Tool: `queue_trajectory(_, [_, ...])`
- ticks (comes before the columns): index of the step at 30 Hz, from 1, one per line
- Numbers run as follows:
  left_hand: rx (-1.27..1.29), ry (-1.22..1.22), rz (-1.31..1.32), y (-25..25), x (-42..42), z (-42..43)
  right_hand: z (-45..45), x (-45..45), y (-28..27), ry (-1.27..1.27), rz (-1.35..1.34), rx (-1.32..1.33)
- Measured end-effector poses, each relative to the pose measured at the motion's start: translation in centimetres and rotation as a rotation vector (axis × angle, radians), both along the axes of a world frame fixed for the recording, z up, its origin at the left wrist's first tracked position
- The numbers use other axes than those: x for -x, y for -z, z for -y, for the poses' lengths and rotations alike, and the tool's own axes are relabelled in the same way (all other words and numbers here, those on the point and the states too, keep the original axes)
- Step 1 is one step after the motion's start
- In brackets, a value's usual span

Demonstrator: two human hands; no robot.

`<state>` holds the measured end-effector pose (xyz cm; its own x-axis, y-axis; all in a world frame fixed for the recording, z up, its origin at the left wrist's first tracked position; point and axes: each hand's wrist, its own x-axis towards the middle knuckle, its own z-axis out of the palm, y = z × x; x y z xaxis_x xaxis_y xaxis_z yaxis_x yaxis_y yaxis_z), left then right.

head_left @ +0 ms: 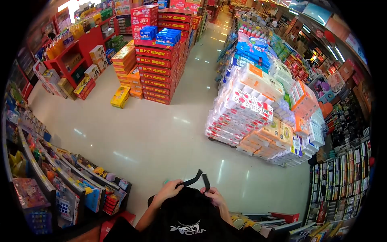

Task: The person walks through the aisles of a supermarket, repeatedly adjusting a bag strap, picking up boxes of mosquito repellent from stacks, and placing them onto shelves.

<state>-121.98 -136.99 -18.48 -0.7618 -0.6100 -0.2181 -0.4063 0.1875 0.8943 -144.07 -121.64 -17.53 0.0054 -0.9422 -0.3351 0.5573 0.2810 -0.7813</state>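
Note:
My left hand (171, 189) is closed on a black strap (193, 180), whose free end points up and to the right. My right hand (215, 197) pinches a second black strap (206, 182) that stands nearly upright. The two strap ends are close together but apart, with a narrow gap between them. Both hands are held in front of my body, at the edge of black cloth (177, 213) with a white print on it. Where the straps run below my fingers is hidden.
Tall stacks of red drink cartons (155, 76) stand ahead, with a yellow carton (120, 97) on the floor (161, 133). Wrapped tissue packs (242, 113) are piled to the right. Toy shelves (68, 181) line the lower left. Racks of packaged goods (338, 185) stand at the right.

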Motion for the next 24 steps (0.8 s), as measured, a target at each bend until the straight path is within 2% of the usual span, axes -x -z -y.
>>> queue_trajectory(3, [-0.001, -0.035, 0.085, 1.1, -0.3, 1.2, 1.5, 0.2, -0.9, -0.007, 0.003, 0.218])
queue_trajectory(6, [0.044, -0.056, -0.056, 2.2, 0.1, 1.6, 3.1, 0.8, -2.4, -0.117, -0.101, 0.251])
queue_trajectory(7, [0.015, -0.03, -0.03, 0.5, 0.5, 2.1, 4.2, 1.2, -2.4, -0.208, -0.256, 0.242])
queue_trajectory(10, [-0.073, -0.006, -0.011, -3.2, 2.0, 3.1, 6.6, 0.2, -0.7, -0.22, -0.433, -0.273])
queue_trajectory(11, [-0.106, -0.033, -0.041, -3.4, 2.4, 3.3, 6.5, -0.3, 1.9, -0.125, -0.546, -0.314])
queue_trajectory(14, [-0.202, -0.113, -0.141, -4.0, 3.4, 5.3, 6.6, 0.7, 5.3, -0.232, -0.632, -0.441])
queue_trajectory(18, [-0.244, -0.126, -0.211, -4.5, 4.6, 7.8, 9.5, 2.3, 5.4, -0.236, -0.519, -0.348])
queue_trajectory(24, [-0.055, -0.146, -0.169, -9.7, 8.5, 13.2, 17.8, 6.6, 2.7, -0.215, -0.407, -0.23])
